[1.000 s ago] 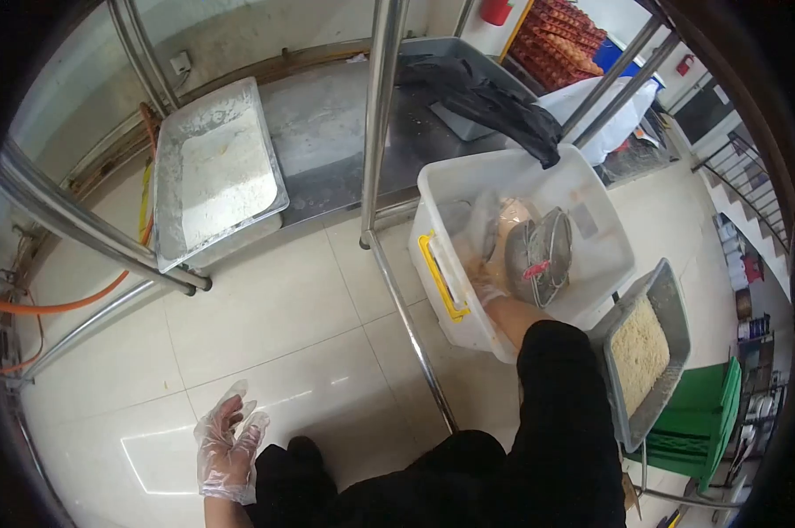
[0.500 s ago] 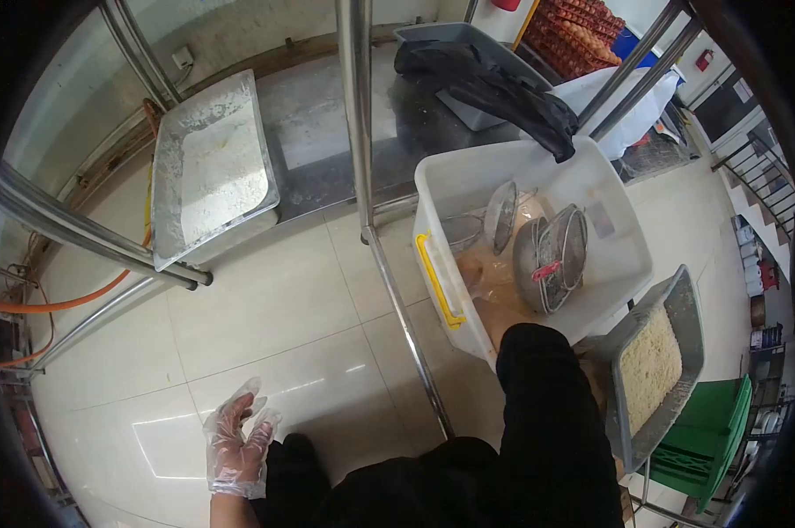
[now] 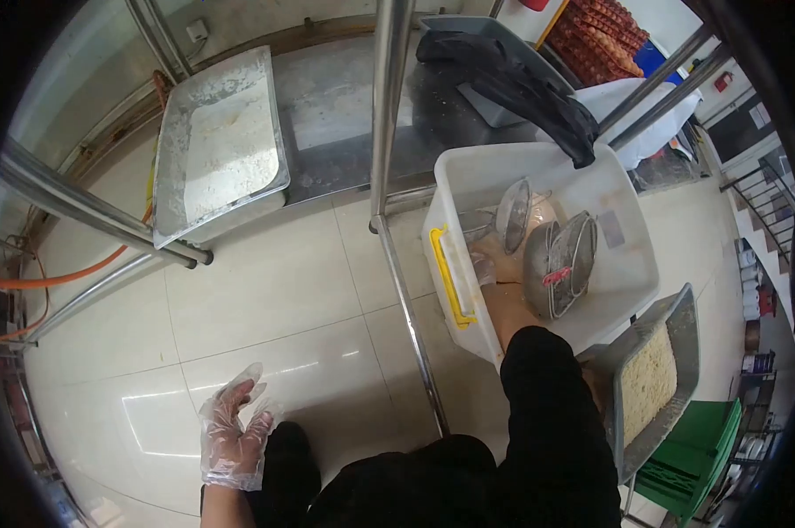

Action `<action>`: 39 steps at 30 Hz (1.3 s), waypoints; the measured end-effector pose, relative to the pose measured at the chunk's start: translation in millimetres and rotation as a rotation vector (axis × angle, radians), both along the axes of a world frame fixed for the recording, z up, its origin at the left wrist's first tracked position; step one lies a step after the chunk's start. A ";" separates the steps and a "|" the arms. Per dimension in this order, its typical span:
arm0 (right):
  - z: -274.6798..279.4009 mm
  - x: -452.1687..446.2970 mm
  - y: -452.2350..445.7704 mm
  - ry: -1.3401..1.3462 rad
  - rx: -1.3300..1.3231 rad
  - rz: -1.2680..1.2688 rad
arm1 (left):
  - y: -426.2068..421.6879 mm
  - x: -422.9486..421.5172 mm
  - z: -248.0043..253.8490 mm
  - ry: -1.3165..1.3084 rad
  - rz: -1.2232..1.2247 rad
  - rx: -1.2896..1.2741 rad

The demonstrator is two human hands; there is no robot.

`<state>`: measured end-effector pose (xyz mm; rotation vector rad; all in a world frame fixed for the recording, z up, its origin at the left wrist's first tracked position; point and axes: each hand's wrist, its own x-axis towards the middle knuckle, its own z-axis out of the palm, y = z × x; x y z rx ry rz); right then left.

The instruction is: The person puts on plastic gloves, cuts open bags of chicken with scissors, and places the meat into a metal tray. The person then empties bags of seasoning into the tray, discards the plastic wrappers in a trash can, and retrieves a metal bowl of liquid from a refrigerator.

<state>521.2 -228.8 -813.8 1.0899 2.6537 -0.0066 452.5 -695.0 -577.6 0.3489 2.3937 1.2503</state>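
Observation:
My left hand point(image 3: 235, 431) wears a clear plastic glove and hangs over the tiled floor, fingers apart and nothing in it. My right hand point(image 3: 484, 268) reaches down into a white plastic bin point(image 3: 468, 167) with a yellow handle point(image 3: 452, 277). Its fingers are too unclear to make out, so any hold is hidden. Beside it in the bin stand wire-mesh strainers, one point(image 3: 514, 216) upright on the left and another point(image 3: 578, 255) to the right, tied with something red point(image 3: 557, 276). Tan, shiny plastic-like material point(image 3: 543, 214) lies behind them.
A grey tub of pale crumbs point(image 3: 648, 387) stands right of the bin, above a green container point(image 3: 692, 449). A flour-dusted metal tray point(image 3: 230, 167) sits at the left on a steel shelf point(image 3: 336, 163). Steel posts point(image 3: 387, 114) rise nearby. Black plastic point(image 3: 521, 84) drapes over grey tubs.
My right hand has shifted left inside the bin, and more of the glove and wrist shows. The view has moved slightly. My left hand stays spread, much as before.

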 end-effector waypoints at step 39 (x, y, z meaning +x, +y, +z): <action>13.5 17.6 6.4 0.004 0.045 0.071 | 2.5 4.4 23.8 0.025 -0.035 -0.011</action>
